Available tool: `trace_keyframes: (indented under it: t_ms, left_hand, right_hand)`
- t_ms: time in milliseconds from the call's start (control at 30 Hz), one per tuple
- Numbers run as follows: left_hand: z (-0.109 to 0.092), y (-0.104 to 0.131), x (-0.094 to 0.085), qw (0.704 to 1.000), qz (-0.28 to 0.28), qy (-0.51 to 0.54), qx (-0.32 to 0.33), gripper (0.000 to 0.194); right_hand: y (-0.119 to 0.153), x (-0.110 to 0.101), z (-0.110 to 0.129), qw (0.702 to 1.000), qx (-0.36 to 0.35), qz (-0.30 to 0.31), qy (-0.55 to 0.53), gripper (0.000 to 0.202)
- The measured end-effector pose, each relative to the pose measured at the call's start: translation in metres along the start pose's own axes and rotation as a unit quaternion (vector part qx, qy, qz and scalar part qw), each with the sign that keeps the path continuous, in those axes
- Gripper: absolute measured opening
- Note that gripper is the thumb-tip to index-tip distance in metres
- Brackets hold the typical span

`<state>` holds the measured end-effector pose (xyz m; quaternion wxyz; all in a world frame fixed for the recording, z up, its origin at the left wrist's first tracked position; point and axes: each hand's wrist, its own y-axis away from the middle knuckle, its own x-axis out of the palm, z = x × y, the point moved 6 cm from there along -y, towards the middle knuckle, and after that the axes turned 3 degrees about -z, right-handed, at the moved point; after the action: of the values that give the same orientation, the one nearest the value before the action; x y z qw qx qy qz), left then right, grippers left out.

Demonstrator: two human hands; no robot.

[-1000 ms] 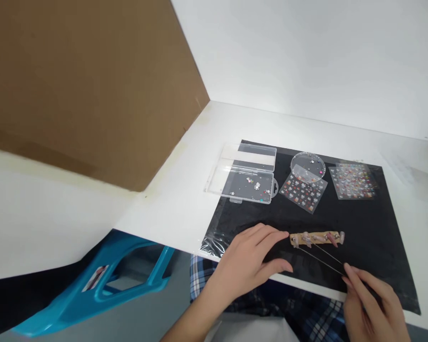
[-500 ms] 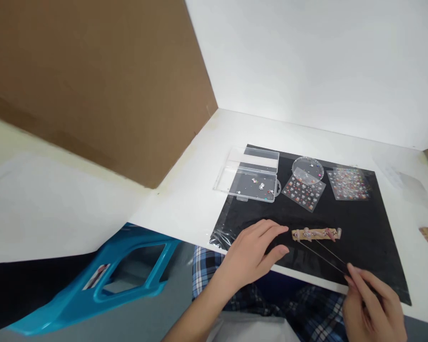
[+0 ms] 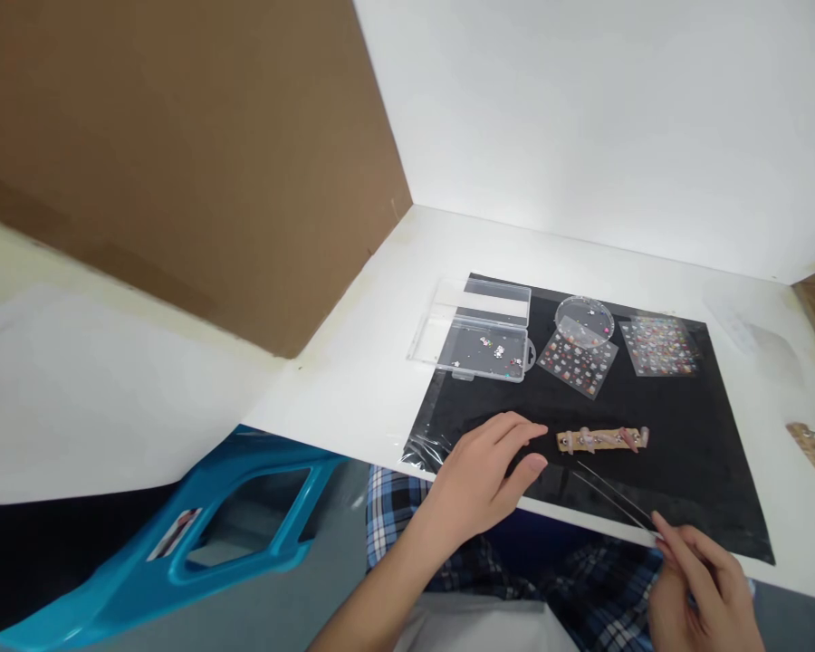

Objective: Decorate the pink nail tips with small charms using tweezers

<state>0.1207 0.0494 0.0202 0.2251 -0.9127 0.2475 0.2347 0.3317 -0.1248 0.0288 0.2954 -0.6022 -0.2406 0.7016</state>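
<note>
From the head camera, the left hand (image 3: 479,471) lies flat on the black plastic mat (image 3: 706,471), fingers loosely spread and holding nothing. Just past its fingertips sits the little tan strip with fake nails stuck on it (image 3: 603,440). The right hand (image 3: 703,593) pinches thin silver tweezers (image 3: 611,498), whose tips point at the strip, close below it. The strip looks light and slippery and the nails could pop off, so hold it gently by its bare end

The left hand (image 3: 482,475) lies palm down, fingers stretched forward and loosely spread; the right hand (image 3: 703,593) is pinched closed, fingertips together.
</note>
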Motion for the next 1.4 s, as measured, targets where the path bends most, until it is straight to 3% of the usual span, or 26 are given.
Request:
trace_keyframes:
  t_ms: [200, 533, 733, 967, 1133, 1233, 1400]
  left_hand:
    - [-0.001, 0.0, 0.001, 1.0, 0.005, 0.002, 0.004, 0.054]
    - [-0.001, 0.0, 0.001, 1.0, 0.012, -0.006, 0.002, 0.055]
    - [-0.001, 0.0, 0.001, 1.0, 0.006, -0.008, 0.006, 0.053]
    - [-0.002, -0.001, -0.002, 1.0, 0.001, 0.024, 0.0, 0.052]
    - [-0.001, 0.0, -0.003, 0.999, 0.0, 0.044, -0.014, 0.052]
    - [-0.001, 0.0, -0.005, 0.998, -0.028, 0.051, -0.005, 0.047]
    - [0.004, 0.004, -0.018, 0.977, -0.169, 0.129, -0.002, 0.046]
  right_hand:
    - [0.0, 0.011, -0.005, 1.0, -0.005, 0.019, -0.006, 0.07]
    - [-0.018, 0.01, 0.004, 0.999, -0.013, 0.045, -0.02, 0.055]
    - [-0.013, 0.013, 0.001, 0.999, -0.012, 0.047, -0.024, 0.057]
    - [-0.008, 0.011, -0.001, 0.997, -0.015, 0.063, -0.035, 0.038]
    - [-0.014, 0.005, 0.009, 0.998, 0.004, 0.056, -0.037, 0.057]
    - [-0.021, 0.001, 0.016, 0.999, 0.006, 0.045, -0.028, 0.068]
    - [-0.039, -0.006, 0.021, 1.0, -0.001, 0.002, -0.023, 0.08]
